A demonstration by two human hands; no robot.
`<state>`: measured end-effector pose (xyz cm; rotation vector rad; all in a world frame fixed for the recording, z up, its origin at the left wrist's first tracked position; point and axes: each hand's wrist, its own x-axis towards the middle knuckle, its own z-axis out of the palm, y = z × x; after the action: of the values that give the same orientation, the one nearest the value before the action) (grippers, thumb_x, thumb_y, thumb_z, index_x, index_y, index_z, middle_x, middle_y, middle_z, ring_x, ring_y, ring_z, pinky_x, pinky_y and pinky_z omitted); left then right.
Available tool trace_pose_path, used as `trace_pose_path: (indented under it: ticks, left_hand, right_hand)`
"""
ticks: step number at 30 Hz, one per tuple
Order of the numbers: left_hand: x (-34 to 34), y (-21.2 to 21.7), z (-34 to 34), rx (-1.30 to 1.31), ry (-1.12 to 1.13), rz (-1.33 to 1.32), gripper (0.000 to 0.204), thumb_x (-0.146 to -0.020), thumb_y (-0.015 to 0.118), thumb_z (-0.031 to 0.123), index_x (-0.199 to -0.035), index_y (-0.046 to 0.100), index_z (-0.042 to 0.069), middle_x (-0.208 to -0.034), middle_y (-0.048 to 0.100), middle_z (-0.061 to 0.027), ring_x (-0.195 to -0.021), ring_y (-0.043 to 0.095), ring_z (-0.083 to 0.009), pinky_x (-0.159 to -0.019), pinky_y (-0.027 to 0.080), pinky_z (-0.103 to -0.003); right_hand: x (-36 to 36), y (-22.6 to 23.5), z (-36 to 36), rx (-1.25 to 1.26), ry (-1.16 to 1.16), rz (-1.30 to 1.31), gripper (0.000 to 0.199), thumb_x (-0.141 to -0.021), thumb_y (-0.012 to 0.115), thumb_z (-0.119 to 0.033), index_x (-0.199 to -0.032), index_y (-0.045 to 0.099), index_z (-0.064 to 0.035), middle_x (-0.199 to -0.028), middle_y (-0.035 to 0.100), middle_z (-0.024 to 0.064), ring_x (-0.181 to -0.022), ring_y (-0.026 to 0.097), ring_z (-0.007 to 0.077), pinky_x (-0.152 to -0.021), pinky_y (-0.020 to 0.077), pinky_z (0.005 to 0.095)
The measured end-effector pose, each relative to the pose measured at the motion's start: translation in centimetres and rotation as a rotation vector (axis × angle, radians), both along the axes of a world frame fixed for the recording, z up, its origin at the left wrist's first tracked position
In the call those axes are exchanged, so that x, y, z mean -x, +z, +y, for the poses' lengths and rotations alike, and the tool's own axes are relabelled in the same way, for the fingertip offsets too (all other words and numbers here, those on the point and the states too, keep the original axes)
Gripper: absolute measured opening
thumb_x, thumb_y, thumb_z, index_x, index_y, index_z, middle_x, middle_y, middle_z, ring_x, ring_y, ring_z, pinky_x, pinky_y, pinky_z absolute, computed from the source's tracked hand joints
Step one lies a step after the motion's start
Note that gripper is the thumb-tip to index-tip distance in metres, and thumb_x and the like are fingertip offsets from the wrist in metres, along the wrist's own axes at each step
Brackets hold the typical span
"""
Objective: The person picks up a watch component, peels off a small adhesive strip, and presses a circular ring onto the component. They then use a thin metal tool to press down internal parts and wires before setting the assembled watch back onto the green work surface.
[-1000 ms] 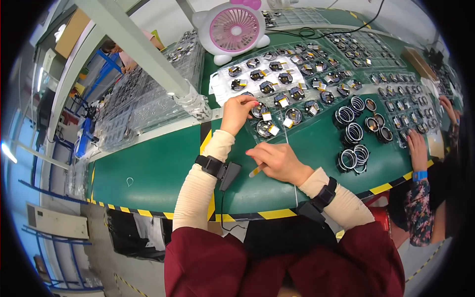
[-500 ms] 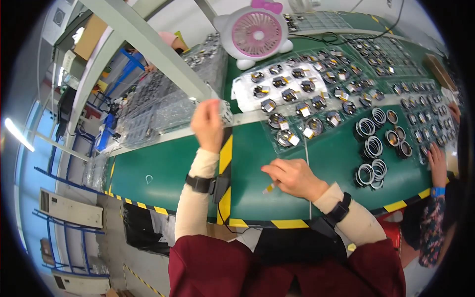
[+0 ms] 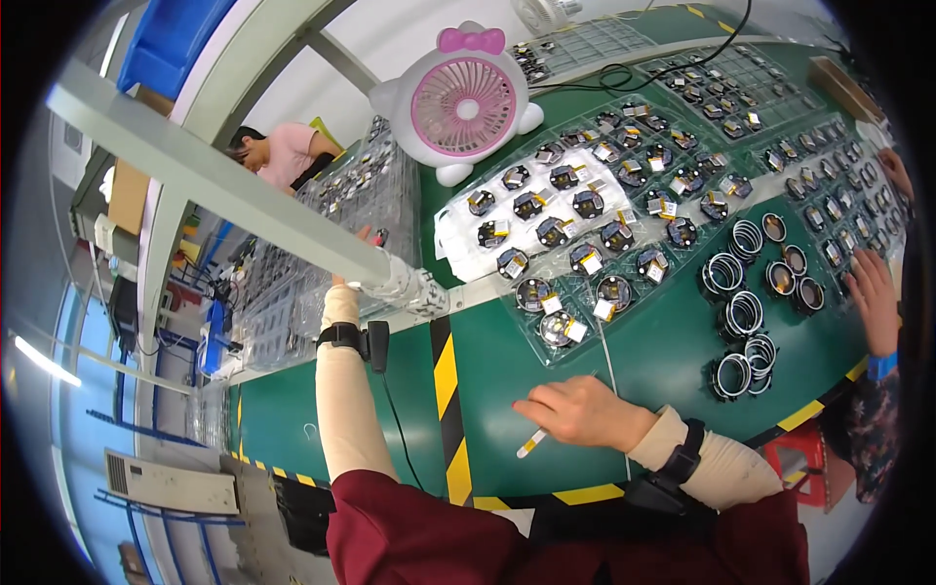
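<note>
The right hand (image 3: 577, 409) holds a small white stick (image 3: 531, 445) above the green table (image 3: 663, 361); the left hand (image 3: 353, 255) reaches toward clear trays (image 3: 366, 190).

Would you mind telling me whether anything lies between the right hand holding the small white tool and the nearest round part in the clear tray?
Nothing visible does. The right hand rests on the green table holding the white tool, and only bare table surface separates it from the nearest round part in the clear tray.

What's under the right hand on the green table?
A white pen-like stick pokes out from under the right hand, lying on the green table. The hand covers the stick's other end.
</note>
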<state>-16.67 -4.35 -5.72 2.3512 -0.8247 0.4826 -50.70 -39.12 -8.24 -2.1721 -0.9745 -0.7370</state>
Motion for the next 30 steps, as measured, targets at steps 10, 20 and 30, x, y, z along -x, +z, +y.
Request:
trace_pose_path:
  ticks: [10,20,30]
  left_hand:
    - [-2.3,0.0,3.1,0.406,0.015,0.575,0.035,-0.081,0.055,0.017,-0.111,0.050,-0.001,-0.096,0.059,-0.0097,-0.079,0.057,-0.0156,-0.072,0.046,-0.027]
    - [16.3,5.7,-4.6,1.023,0.113,0.369,0.015,-0.084,0.054,0.008,-0.096,0.055,-0.001,-0.080,0.057,-0.0056,-0.068,0.056,-0.0133,-0.064,0.048,-0.025]
    - [31.9,2.5,-19.2,0.313,-0.205,0.124,0.013,-0.080,0.057,0.001,-0.092,0.056,-0.001,-0.088,0.057,-0.0081,-0.077,0.056,-0.0132,-0.063,0.046,-0.023]
  right_hand:
    - [-0.4,0.2,0.4,0.005,0.017,0.024,0.025,-0.066,0.055,-0.006,-0.091,0.056,-0.0055,-0.069,0.045,0.0022,-0.057,0.053,0.0130,-0.045,0.0427,0.0253]
    - [0.1,0.2,-0.3,-0.017,0.009,0.091,0.028,-0.067,0.058,-0.004,-0.095,0.058,-0.0060,-0.076,0.054,0.0043,-0.058,0.055,0.0171,-0.047,0.0440,0.0265]
    - [-0.9,2.3,-0.8,-0.960,0.282,1.072,0.020,-0.086,0.051,-0.011,-0.101,0.055,0.0011,-0.075,0.059,0.0035,-0.048,0.041,0.0044,-0.044,0.0319,0.0178]
